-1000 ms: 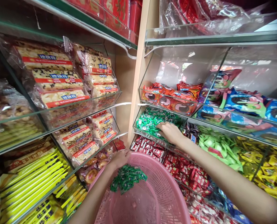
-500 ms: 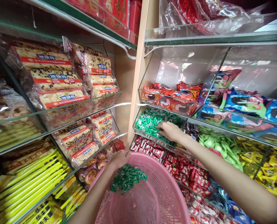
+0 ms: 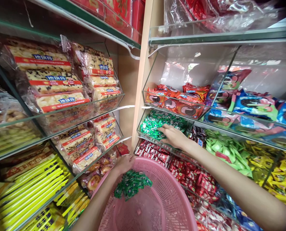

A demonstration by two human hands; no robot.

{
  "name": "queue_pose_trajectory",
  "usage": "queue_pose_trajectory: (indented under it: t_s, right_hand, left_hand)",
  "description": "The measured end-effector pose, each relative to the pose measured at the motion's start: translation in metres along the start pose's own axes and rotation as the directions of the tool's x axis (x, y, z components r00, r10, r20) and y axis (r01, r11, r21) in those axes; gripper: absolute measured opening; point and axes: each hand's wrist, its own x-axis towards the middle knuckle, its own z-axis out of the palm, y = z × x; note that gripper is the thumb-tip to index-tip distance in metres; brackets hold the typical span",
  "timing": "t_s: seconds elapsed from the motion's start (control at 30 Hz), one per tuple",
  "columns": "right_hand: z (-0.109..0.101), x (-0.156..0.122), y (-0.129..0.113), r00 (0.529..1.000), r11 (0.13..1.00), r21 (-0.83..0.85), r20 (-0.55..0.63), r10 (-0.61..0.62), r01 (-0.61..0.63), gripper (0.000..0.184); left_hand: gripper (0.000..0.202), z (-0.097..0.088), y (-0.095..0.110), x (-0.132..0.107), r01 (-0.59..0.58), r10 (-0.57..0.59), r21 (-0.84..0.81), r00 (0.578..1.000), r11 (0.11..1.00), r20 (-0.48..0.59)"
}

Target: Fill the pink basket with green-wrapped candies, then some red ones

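Note:
My left hand [image 3: 124,164] grips the far rim of a pink plastic basket [image 3: 187,205], its fingers curled over the edge. Inside, on the basket's far left side, lies a pile of small green-wrapped candies [image 3: 133,184]. My right hand [image 3: 172,135] reaches into a glass-fronted shelf bin full of the same green-wrapped candies [image 3: 150,125]. Its fingers are apart and touch the top of the heap, with the thumb lower and separate. No candy shows between these fingers, though their undersides are hidden.
Red-wrapped sweets [image 3: 152,152] fill the bin below. Light green packets [image 3: 226,150] and yellow packets [image 3: 284,179] sit to the right. Above are orange-red packs [image 3: 172,102] behind a glass front [image 3: 251,128]. Wrapped sesame snack bars [image 3: 53,78] and yellow packets [image 3: 34,186] line the left shelves.
My right hand has shifted slightly left in the green candies, and its fingers have spread from a more closed shape. My left hand and the basket stay where they were.

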Motion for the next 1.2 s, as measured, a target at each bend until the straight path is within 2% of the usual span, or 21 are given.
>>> queue_pose_trajectory:
  t_s: [0.23, 0.53, 0.67, 0.83, 1.0, 1.2]
  right_hand:
    - [0.003, 0.010, 0.010, 0.996, 0.993, 0.070, -0.011, -0.090, 0.091, 0.026]
    - [0.000, 0.020, 0.015, 0.996, 0.991, 0.091, -0.004, -0.093, 0.093, 0.023]
    - [-0.005, 0.020, 0.021, 0.998, 0.984, 0.164, -0.015, -0.064, 0.065, 0.023]
    - [0.000, 0.018, 0.025, 0.994, 0.967, 0.231, 0.007, -0.112, 0.108, 0.023]
    - [0.010, 0.015, 0.023, 0.989, 0.970, 0.194, -0.028, -0.145, 0.148, 0.022]
    - [0.005, 0.010, 0.021, 0.994, 0.984, 0.144, -0.027, -0.106, 0.109, 0.020]
  left_hand:
    - [0.044, -0.002, 0.001, -0.001, 0.016, -0.016, -0.001, 1.000, 1.000, 0.006]
    - [0.044, -0.003, 0.002, -0.003, 0.026, -0.025, -0.027, 1.000, 0.999, 0.015]
    - [0.047, -0.005, 0.002, -0.003, -0.007, 0.007, -0.002, 1.000, 1.000, 0.005]
    - [0.049, -0.007, 0.003, -0.003, 0.001, -0.001, 0.013, 1.000, 1.000, 0.005]
    - [0.047, -0.009, 0.005, -0.003, 0.025, -0.025, -0.001, 1.000, 1.000, 0.014]
    - [0.045, -0.008, 0.005, -0.003, 0.012, -0.012, -0.001, 1.000, 1.000, 0.012]
